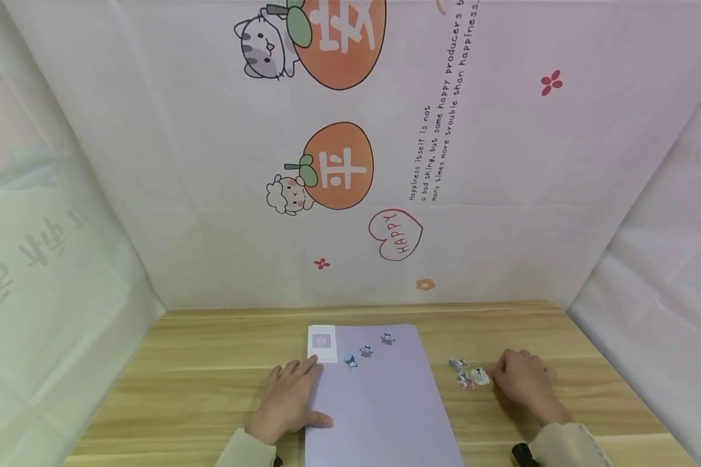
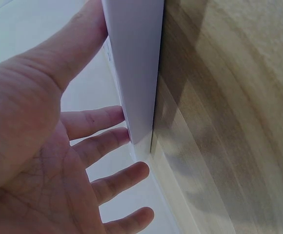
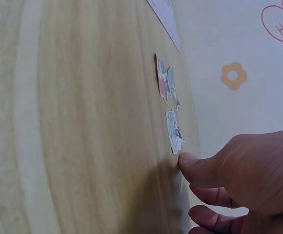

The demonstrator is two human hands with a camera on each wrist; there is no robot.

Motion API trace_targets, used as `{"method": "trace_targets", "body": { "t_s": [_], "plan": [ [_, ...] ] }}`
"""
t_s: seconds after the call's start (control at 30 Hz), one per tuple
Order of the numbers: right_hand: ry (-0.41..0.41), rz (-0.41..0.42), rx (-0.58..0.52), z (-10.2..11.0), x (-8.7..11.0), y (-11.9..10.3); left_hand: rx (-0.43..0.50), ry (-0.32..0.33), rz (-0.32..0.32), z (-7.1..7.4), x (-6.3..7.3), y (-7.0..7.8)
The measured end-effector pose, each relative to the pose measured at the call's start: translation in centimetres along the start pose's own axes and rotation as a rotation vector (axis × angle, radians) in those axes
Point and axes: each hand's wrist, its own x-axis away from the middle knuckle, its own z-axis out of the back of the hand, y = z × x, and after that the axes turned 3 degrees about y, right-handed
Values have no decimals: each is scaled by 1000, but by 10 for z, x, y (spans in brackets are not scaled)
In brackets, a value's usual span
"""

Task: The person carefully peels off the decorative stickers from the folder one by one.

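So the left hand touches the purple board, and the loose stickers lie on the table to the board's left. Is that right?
Not quite: the head view shows the loose stickers to the right of the purple board. The left hand does touch it.

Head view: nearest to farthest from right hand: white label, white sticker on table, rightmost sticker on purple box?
1. White sticker: on the table, beside the right hand.
2. Rightmost sticker: on the purple box, near its far edge.
3. White label: at the box's far-left corner.
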Motion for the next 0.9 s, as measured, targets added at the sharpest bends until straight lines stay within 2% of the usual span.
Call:
{"method": "trace_targets", "body": {
  "t_s": [0.47, 0.9],
  "plan": [
    [24, -23, 12, 0, 1, -5, -1, 9, -8, 0, -1, 0],
    [81, 8, -8, 3, 3, -21, -6, 17, -9, 0, 0, 0]
  ]
}}
